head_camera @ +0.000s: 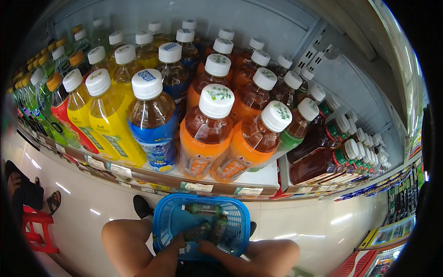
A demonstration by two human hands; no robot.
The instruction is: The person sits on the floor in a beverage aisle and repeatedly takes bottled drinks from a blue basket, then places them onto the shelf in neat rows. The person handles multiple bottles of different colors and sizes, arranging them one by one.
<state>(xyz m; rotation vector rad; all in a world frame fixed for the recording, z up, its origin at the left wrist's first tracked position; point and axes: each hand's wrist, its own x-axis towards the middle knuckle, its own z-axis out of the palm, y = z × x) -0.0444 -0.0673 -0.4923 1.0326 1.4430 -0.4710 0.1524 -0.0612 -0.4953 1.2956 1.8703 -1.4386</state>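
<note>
A blue plastic shopping basket (201, 198) stands between my knees with several green-labelled bottles in it. My left hand (178, 241) is inside the basket, at the end of a dark bottle (198, 231) that lies slantwise; whether the fingers grip it is too small to tell. Just right of it, below the same bottle, my right hand (205, 246) reaches in with nothing visible in its fingers. One bottle (206, 209) lies across the basket's far side, and another (220, 228) leans along the right side.
A refrigerated shelf (152, 175) holds rows of drinks: orange-labelled tea bottles (207, 138), a blue-labelled bottle (154, 128), yellow ones (114, 121) and dark-red bottles (311, 166). A red plastic stool (39, 228) and another person's sandalled foot (54, 202) are at the left.
</note>
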